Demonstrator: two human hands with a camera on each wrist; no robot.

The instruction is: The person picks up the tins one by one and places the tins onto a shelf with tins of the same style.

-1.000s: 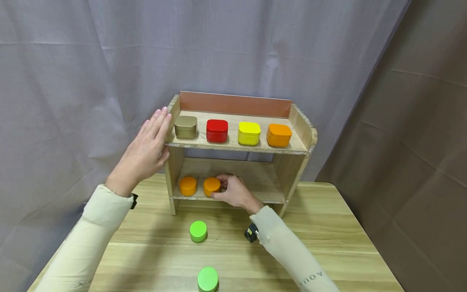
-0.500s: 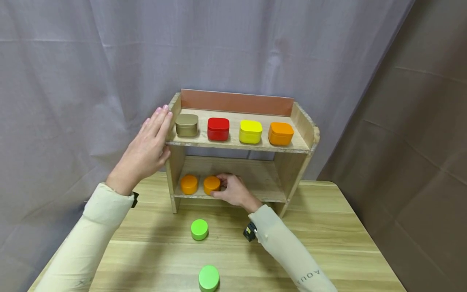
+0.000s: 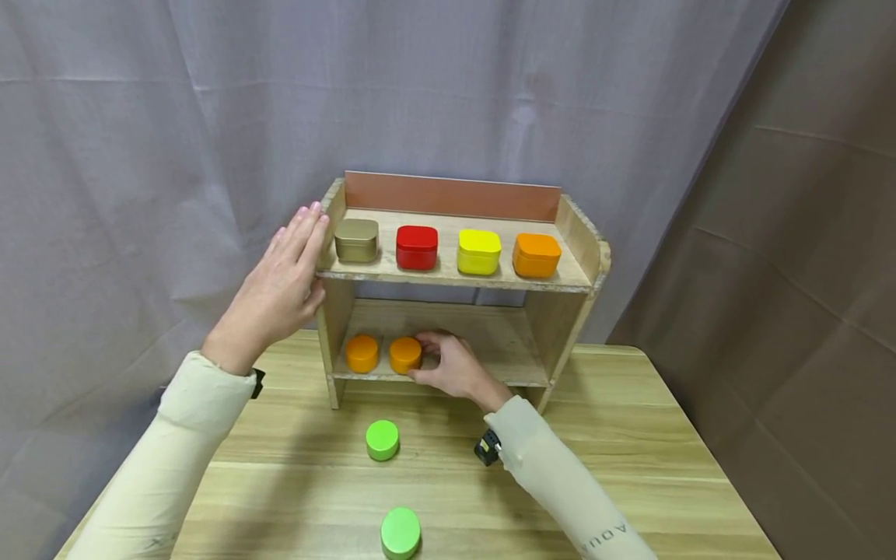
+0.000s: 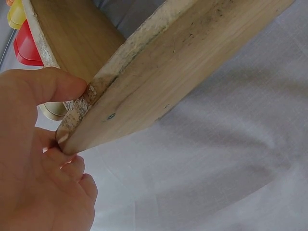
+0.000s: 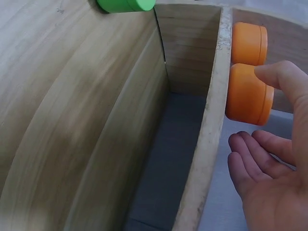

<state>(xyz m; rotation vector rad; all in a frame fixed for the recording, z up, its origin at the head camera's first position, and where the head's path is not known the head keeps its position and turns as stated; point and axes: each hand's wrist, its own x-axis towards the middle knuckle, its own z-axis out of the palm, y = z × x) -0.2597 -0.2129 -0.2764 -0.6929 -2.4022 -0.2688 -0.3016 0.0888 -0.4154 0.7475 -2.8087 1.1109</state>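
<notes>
My left hand (image 3: 273, 288) lies against the left side of a small two-tier wooden shelf (image 3: 448, 284), fingers straight and together. In the left wrist view, its thumb (image 4: 62, 86) touches the panel's edge. On the lower tier stand two round orange tins (image 3: 362, 354). My right hand (image 3: 455, 365) is just right of the second orange tin (image 3: 405, 355). In the right wrist view, the thumb (image 5: 276, 77) overlaps that tin's rim, while the loosely bent fingers (image 5: 245, 154) are apart from it. Whether the thumb touches it, I cannot tell.
The upper tier bears a row of rounded-square tins: olive (image 3: 356, 240), red (image 3: 416, 248), yellow (image 3: 479, 252) and orange (image 3: 536, 255). Two round green tins (image 3: 382, 440) stand on the wooden table (image 3: 630, 467) before the shelf. Grey curtains (image 3: 448, 85) hang behind.
My right hand has drawn slightly right, widening the space between its fingers and the second orange tin. The left hand keeps its place on the shelf's side.
</notes>
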